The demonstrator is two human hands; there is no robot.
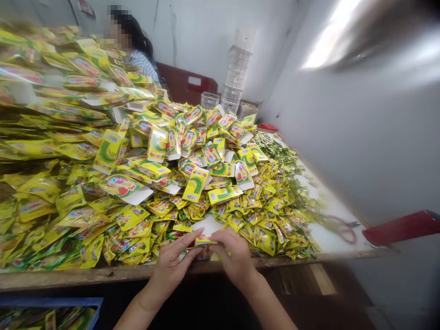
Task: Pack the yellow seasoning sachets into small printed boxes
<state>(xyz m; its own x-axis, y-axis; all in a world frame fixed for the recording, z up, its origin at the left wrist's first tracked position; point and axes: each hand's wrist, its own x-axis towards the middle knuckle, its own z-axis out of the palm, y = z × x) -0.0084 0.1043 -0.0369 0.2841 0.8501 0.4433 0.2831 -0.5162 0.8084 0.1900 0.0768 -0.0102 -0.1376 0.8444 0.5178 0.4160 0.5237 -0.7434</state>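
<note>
1. Yellow printed carton point(205, 240) lies between my hands, just above the wooden table edge point(137, 275), its long axis running left to right.
2. My left hand point(170, 263) and right hand point(233, 254) pinch it with their fingertips, the right hand slightly closer.
3. I hold one carton. Beyond it, sachets point(261, 233) are heaped, too many to count. One pair of red-handled scissors point(338, 228) lies to my right.

Yellow packet point(205, 240) — mostly hidden by right hand point(233, 256); blue-rimmed bin point(51, 301) cut off by lower edge.
</note>
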